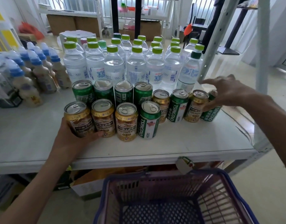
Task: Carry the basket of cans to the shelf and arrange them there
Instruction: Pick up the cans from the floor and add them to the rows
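Gold and green cans stand in rows on the white shelf (179, 143). My left hand (69, 135) grips the gold can (79, 118) at the left end of the front row. At the right end my right hand (228, 92) holds a green Tsingtao can (211, 113) that stands tilted on the shelf. Between them are more gold cans (126, 121) and green cans (149, 122). A purple basket (171, 201) sits below the shelf edge in front of me, and no cans show inside it.
Clear water bottles (114, 65) with green caps fill the shelf behind the cans. Milky bottles (42, 70) with blue caps stand at the left. A white shelf post (218, 38) rises at the right. Cardboard boxes (88, 183) lie under the shelf.
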`<state>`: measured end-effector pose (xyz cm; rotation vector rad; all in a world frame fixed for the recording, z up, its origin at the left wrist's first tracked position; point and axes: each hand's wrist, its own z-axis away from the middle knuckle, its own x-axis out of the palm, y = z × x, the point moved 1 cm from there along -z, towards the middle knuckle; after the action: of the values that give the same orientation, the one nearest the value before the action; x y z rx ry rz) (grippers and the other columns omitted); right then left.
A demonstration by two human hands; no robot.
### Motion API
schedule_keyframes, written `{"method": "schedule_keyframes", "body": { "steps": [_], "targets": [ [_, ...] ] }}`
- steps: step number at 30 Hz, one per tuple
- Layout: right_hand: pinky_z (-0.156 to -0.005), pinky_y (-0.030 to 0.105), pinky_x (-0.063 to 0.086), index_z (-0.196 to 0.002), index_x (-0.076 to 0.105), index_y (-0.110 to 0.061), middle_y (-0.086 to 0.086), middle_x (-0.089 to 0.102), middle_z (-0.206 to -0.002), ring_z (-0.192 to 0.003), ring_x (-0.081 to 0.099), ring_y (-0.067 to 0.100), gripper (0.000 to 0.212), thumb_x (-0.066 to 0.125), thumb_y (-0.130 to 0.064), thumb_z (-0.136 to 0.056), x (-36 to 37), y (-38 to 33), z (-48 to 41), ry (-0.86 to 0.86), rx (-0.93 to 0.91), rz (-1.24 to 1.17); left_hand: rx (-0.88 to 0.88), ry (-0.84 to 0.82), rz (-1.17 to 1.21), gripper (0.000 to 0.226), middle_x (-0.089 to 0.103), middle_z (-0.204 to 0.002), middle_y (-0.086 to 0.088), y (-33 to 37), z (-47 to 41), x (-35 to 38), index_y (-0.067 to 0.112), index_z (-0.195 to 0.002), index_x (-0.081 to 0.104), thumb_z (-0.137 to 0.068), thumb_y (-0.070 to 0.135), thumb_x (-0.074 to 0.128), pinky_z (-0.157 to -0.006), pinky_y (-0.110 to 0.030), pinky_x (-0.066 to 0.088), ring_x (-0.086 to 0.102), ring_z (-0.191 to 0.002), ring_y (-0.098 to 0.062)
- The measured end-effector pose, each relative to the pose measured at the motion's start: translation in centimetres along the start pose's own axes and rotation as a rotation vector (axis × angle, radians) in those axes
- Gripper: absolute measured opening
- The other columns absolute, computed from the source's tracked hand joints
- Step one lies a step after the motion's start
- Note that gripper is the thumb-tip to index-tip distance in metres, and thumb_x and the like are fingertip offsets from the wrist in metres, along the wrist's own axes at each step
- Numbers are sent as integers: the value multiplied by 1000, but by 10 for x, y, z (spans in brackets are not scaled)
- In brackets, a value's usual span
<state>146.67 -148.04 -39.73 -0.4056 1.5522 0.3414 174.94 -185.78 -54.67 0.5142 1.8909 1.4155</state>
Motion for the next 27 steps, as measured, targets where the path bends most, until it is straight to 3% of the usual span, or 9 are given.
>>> {"method": "schedule_keyframes", "body": {
  "steps": [3,6,8,10,13,16,20,24,27],
  "targets": [
    [-90,41,39,-150,40,-36,7,54,-143,-122,43,30,95,89,-44,-70,2,16,1,-88,88,76,0,0,-8,118,67,-130,10,-1,0,-1,33,-138,51,-35,68,94,-101,-49,53,65,-117,-14],
    [-85,34,43,-140,54,-30,10,66,-129,-99,53,23,68,85,-29,-79,7,24,4,-78,47,-63,7,-11,-20,113,66,-132,10,-3,-1,-1,33,-139,51,-39,62,96,-102,-49,52,65,-119,-14],
    [-81,31,41,-137,58,-30,9,69,-122,-95,53,21,66,87,-28,-78,4,24,7,-88,39,-57,3,-14,-16,112,66,-132,11,-4,-2,-2,33,-139,51,-41,58,98,-102,-48,53,65,-119,-14],
    [-83,30,41,-140,56,-31,9,68,-126,-101,57,25,73,89,-29,-75,1,23,9,-102,49,-44,5,-18,-15,109,66,-131,11,-3,-2,-1,34,-139,51,-43,53,99,-101,-45,52,65,-118,-12],
    [-99,37,43,-152,40,-32,10,58,-143,-126,54,31,96,92,-31,-70,-5,16,17,-122,76,-47,15,0,-8,105,68,-127,10,0,1,-1,31,-137,54,-42,51,96,-93,-36,53,66,-112,-9],
    [-107,45,41,-156,33,-26,11,51,-150,-134,49,33,106,93,-31,-68,-8,1,21,-89,53,-55,23,9,9,97,69,-125,9,3,1,-1,29,-135,56,-47,43,96,-86,-28,52,67,-109,-7],
    [-92,39,48,-151,41,-27,12,55,-144,-123,56,33,93,89,-35,-72,-1,-29,19,-65,11,-149,28,16,44,89,70,-121,10,6,3,0,29,-132,58,-52,34,97,-83,-26,53,67,-103,0],
    [-94,39,46,-147,47,-37,8,57,-142,-126,53,30,77,83,-34,-80,9,-43,18,-43,-14,-109,67,66,44,70,67,-107,21,16,3,-4,46,-108,57,-51,37,96,-62,-2,51,63,-88,22],
    [-95,41,46,-146,50,-35,10,57,-142,-126,52,32,71,82,-28,-82,11,-43,20,-22,-8,-122,115,106,100,76,67,-114,24,26,3,-6,50,-117,55,-54,40,95,-71,-6,54,64,-99,17]
  ]
}}
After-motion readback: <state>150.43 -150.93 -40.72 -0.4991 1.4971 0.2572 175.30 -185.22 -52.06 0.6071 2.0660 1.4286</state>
